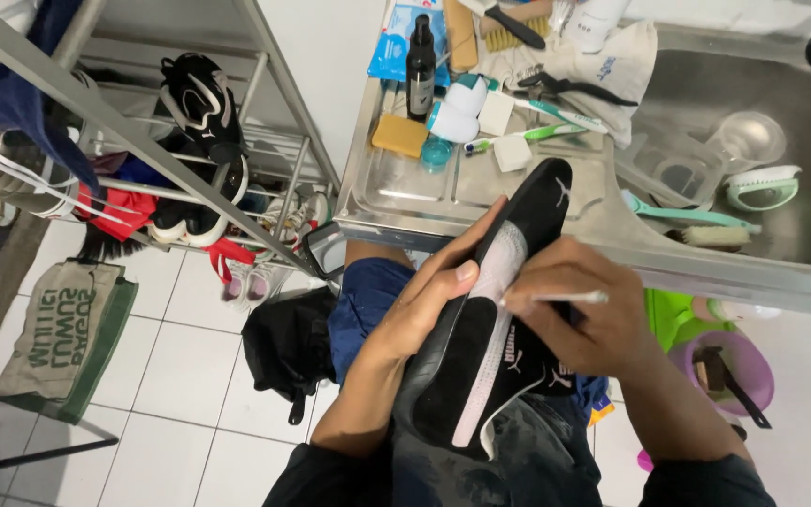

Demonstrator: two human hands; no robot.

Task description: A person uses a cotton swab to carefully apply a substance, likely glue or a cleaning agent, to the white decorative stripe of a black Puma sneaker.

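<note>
Shoe [490, 329] sits in the middle of the view, black with a white stripe, toe pointing far toward the metal sink counter [405, 202]. Left hand [434, 300] is wrapped around its left side, thumb on the stripe. Right hand [584, 319] is pinched around a thin white stick [570, 298], tip touching the stripe. Shoe rack [190, 141] stands off to the left.

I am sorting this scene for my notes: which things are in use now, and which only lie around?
In use:
left hand
black shoe
right hand
thin white tool

Lying about:
dark bottle
yellow sponge
green toothbrush
shoe rack
steel sink
</note>
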